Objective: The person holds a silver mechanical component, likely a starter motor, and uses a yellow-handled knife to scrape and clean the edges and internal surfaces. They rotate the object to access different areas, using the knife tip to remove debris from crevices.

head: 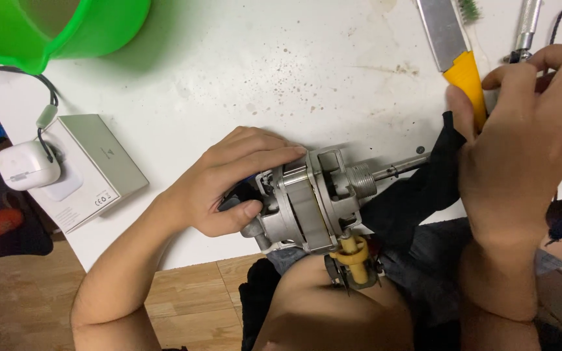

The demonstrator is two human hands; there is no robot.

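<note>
Seemingly, left hand (229, 185) around motor (310, 205) at table edge (183, 260).

Open tabletop in the middle, clutter at the rim

The white table (281, 71) lies bare between the green bucket (66, 26) at far left and the yellow-handled scraper (456, 52) at far right. The grey box (92, 166) with its white charger (27, 166) blocks the left edge; the motor (313, 201), gripped by the left hand (229, 185), fills the near edge, with black cloth (417, 188) beside it.
</note>
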